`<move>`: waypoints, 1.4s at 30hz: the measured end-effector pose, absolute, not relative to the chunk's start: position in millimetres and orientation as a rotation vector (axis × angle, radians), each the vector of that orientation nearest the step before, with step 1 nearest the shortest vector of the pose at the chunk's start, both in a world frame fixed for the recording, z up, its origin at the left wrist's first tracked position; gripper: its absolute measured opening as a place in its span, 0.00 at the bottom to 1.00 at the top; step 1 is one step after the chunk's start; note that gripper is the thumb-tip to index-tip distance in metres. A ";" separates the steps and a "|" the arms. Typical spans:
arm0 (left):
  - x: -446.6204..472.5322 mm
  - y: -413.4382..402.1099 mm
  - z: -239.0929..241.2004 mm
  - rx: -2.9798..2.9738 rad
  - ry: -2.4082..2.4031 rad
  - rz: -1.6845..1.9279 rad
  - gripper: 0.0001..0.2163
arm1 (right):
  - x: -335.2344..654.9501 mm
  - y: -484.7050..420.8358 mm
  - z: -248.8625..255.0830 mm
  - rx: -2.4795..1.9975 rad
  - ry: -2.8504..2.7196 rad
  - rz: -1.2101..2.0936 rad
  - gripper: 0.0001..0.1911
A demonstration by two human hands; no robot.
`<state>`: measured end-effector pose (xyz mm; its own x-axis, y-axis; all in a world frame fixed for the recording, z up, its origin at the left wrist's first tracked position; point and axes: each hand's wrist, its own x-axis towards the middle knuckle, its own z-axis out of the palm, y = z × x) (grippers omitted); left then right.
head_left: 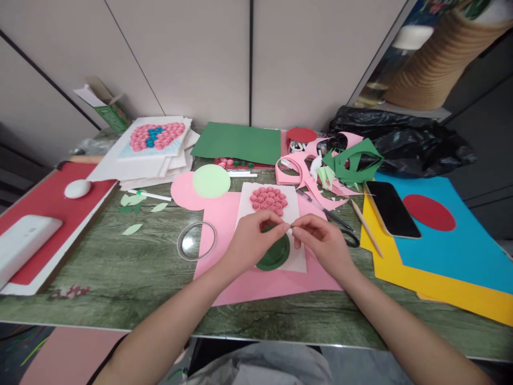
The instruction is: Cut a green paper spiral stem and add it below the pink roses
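Note:
My left hand [258, 238] and my right hand [323, 243] meet at the fingertips, each closed in a pinch. Between them shows a tiny bit of green paper [292, 226], mostly hidden by the fingers. Just below my left hand is a dark green paper round [276, 255] with a ring-like line inside its edge. It lies over a white sheet [298, 262], which rests on a larger pink sheet [228, 286]. A cluster of rolled pink paper roses [269, 200] sits on the white sheet, beyond my fingers.
Left of the pink sheet lie a clear tape roll [196, 241] and cut paper leaves [132, 229]. Scissors [331, 214], a pencil [366, 227] and a phone [393, 208] are at right. Pink and green offcuts [352, 163] lie behind; a rose-covered picture [154, 138] stands back left.

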<state>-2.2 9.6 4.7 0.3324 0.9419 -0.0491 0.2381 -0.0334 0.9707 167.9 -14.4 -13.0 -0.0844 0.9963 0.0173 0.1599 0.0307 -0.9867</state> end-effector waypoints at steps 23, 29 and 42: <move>-3.0 9.8 4.1 1.527 1.119 0.813 0.08 | 169.9 -15.5 -13.1 -1.270 -1.415 1.151 0.06; -2.3 9.9 4.1 1.520 1.115 0.816 0.08 | 169.7 -15.8 -11.9 -1.265 -1.409 1.154 0.05; -2.5 8.8 4.2 1.526 1.118 0.813 0.08 | 168.6 -15.6 -12.6 -1.252 -1.394 1.177 0.04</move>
<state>-2.5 8.8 4.2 0.3380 0.9399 -0.0496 0.2426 -0.0361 0.9695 168.6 -15.6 -12.6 -0.0869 0.9959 0.0237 0.1439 0.0361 -0.9889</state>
